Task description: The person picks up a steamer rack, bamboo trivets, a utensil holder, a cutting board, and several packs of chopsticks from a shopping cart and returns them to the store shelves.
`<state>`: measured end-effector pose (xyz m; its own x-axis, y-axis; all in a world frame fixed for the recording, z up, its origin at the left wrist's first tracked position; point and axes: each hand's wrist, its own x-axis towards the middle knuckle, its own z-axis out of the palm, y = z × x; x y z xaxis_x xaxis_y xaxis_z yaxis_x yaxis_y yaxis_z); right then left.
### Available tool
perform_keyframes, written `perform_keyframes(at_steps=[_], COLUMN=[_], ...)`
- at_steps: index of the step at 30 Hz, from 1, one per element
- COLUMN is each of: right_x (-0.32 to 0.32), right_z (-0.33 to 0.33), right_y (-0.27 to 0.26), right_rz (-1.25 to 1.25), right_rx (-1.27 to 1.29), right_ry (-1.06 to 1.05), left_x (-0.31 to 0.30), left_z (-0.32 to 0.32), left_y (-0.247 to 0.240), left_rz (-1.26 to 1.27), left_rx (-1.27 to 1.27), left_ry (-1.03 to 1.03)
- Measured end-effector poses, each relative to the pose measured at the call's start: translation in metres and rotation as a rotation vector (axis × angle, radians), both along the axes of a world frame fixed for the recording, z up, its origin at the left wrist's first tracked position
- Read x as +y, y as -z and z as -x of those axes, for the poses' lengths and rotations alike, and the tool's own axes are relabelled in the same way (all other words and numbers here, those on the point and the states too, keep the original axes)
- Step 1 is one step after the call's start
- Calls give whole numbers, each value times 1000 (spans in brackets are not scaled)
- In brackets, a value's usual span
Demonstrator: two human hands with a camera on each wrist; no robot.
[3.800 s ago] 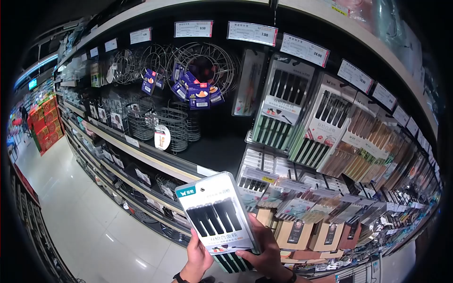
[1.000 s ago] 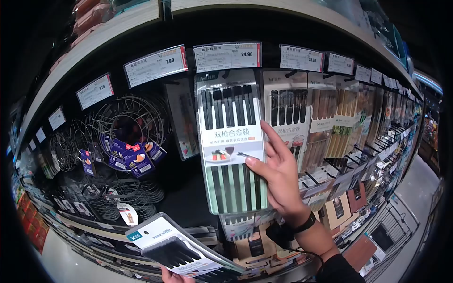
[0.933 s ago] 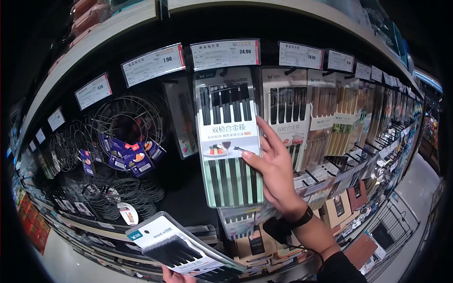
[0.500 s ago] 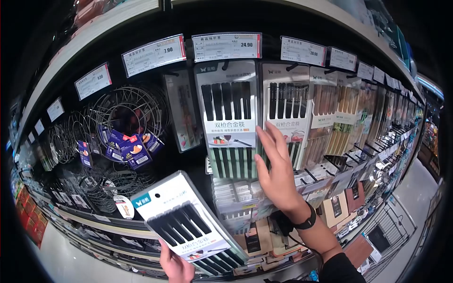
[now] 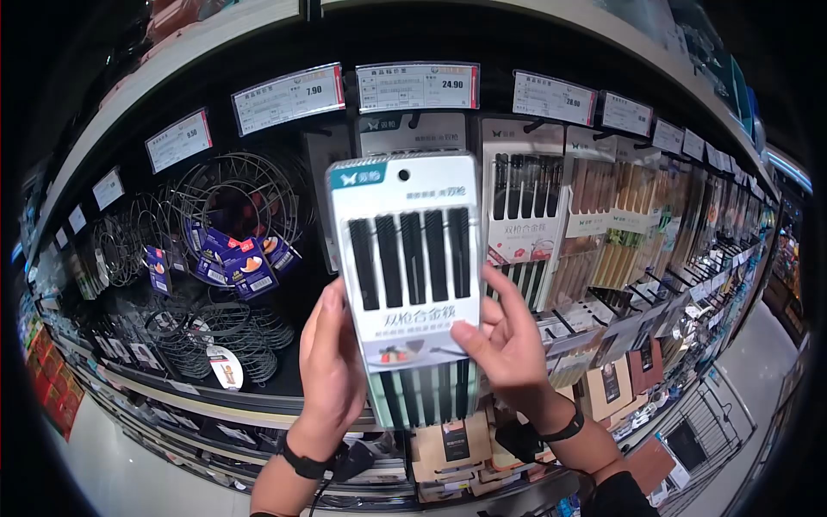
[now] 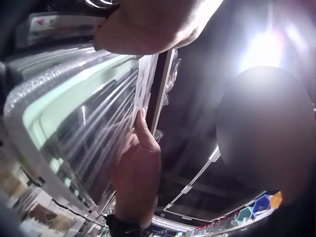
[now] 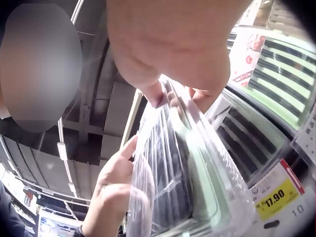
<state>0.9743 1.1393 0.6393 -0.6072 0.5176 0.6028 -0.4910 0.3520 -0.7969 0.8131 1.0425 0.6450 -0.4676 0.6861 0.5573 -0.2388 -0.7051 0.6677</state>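
In the head view a clear blister pack of black-and-green chopsticks (image 5: 409, 332) stands nearly upright before the rack. My left hand (image 5: 334, 366) holds its left edge, thumb along the side and fingers hidden behind. My right hand (image 5: 508, 345) grips the right edge, its thumb pressed on the printed front. Both wrist views show the pack from below, with my right hand (image 6: 138, 163) and my left hand (image 7: 111, 190) on opposite edges. Partly covered behind it hangs a like chopstick pack (image 5: 409, 136).
To the right hang more chopstick packs (image 5: 521, 198) on hooks. Wire baskets (image 5: 241, 215) with purple cards hang at the left. Price tags (image 5: 418, 86) line the rail above, and cutting boards (image 5: 452, 444) stand below. A shopping cart (image 5: 702, 431) is at the lower right.
My right hand has left the hanging pack and taken the right edge of the pack in my left hand. That pack has risen to the middle and turned more upright.
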Motion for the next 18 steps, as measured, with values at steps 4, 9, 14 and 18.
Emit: perform_keyframes(at_steps=[4,9,14,18], right_x=[18,36,49,53], right_z=[10,20,32,37], right_y=[-7,-26,-33,-32], right_rz=[-43,-90,-127,-123], right_rx=[146,216,260,213], right_ry=[91,137,146,183], left_x=[21,45,58,61], left_z=[-2,3,10,18], left_y=[-26,-44,-52,-48], left_rz=[-67,-106,-130,-122], left_rx=[110,171,212,228], left_ry=[-23,-65,-153,-212])
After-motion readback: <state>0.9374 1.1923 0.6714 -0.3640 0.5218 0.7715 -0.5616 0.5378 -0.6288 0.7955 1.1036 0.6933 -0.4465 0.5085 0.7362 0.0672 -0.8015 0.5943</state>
